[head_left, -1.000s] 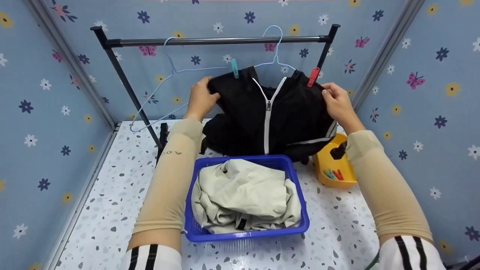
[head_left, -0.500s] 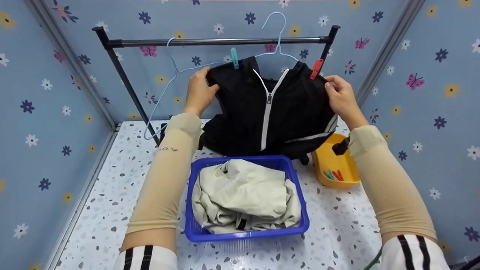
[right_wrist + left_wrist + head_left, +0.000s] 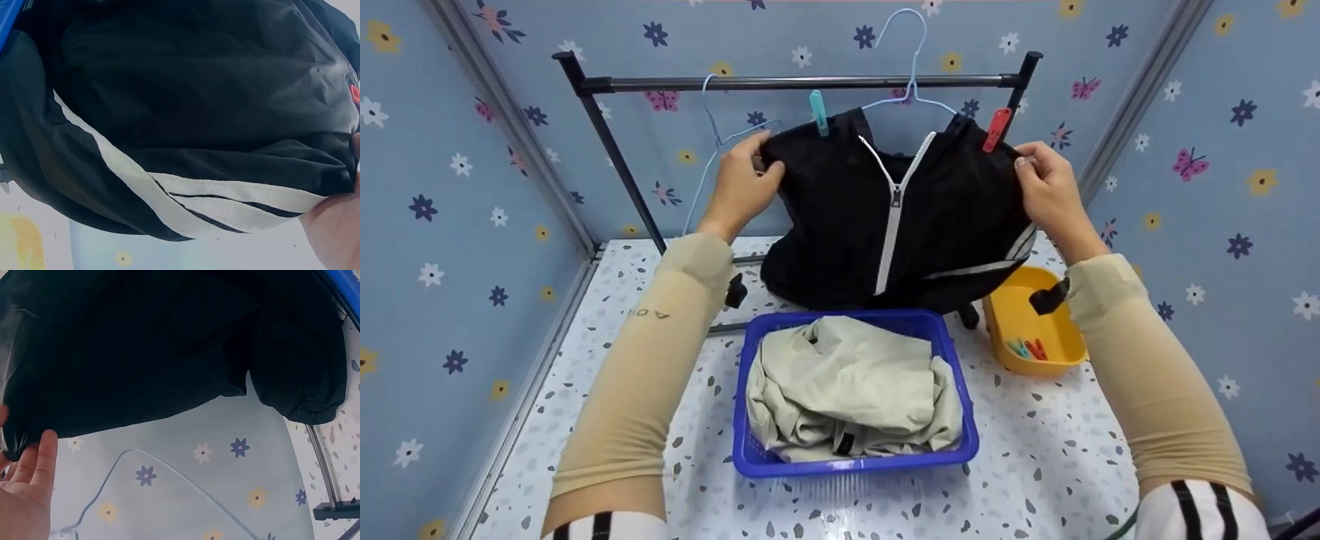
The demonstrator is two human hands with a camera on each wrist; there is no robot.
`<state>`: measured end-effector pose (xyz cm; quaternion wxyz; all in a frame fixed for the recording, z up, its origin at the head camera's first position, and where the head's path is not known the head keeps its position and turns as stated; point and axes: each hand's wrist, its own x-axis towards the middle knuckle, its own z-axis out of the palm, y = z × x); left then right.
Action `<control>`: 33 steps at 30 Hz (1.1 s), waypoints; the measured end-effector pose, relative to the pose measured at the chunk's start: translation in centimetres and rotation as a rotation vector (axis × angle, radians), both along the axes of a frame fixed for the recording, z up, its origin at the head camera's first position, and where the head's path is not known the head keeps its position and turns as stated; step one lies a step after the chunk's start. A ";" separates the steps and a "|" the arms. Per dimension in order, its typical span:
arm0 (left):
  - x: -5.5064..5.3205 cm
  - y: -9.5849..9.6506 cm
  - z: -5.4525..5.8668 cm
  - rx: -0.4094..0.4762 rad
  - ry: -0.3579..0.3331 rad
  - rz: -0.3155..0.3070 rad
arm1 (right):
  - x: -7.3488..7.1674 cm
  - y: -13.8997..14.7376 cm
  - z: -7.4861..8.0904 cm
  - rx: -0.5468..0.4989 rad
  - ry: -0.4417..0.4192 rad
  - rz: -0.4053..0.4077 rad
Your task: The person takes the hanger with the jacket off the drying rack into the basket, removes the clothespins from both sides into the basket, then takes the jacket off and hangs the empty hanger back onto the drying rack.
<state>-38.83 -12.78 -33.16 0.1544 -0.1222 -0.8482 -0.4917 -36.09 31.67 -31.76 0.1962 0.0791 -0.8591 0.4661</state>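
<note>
A black zip jacket with a white zipper hangs on a light-blue wire hanger, whose hook stands above the rail in the head view. A teal clothespin and a red clothespin are clipped on its shoulders. My left hand pinches the jacket's left-side shoulder between thumb and fingers. The opposite shoulder edge is pinched by my right hand. White stripes cross the sleeve beside it in the right wrist view.
Behind the jacket runs the rack's metal rail, with an unused blue hanger at left. A blue basket holds a pale green garment. Right of it, a yellow tray contains several clothespins.
Both hands have lifted the jacket, and its hook has risen off the rail to above it. The left hand moved left and the right hand slightly right.
</note>
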 end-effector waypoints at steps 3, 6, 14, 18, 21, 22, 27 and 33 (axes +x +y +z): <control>0.7 -0.9 -0.1 0.020 0.030 -0.003 | 0.8 -0.5 0.2 0.001 0.012 0.003; 1.7 -1.9 -0.1 0.039 0.054 0.008 | 1.5 -1.2 0.3 0.000 0.023 0.015; 4.4 -4.0 -0.3 0.078 0.114 0.006 | 4.0 -2.4 0.4 -0.039 0.038 0.049; 5.8 -4.9 -0.7 0.116 0.110 -0.046 | 5.4 -2.9 0.1 -0.056 0.038 0.067; 6.7 -5.4 -0.9 0.126 0.117 -0.070 | 6.6 -3.3 -0.1 -0.064 0.050 0.078; 7.0 -5.5 -1.1 0.127 0.119 -0.074 | 6.9 -3.4 -0.3 -0.071 0.057 0.081; 8.7 -6.1 -2.2 0.113 0.119 -0.085 | 8.5 -3.7 -1.5 -0.094 0.062 0.097; 10.9 -6.9 -3.6 0.076 0.073 -0.122 | 9.8 -3.6 -3.3 -0.091 0.033 0.098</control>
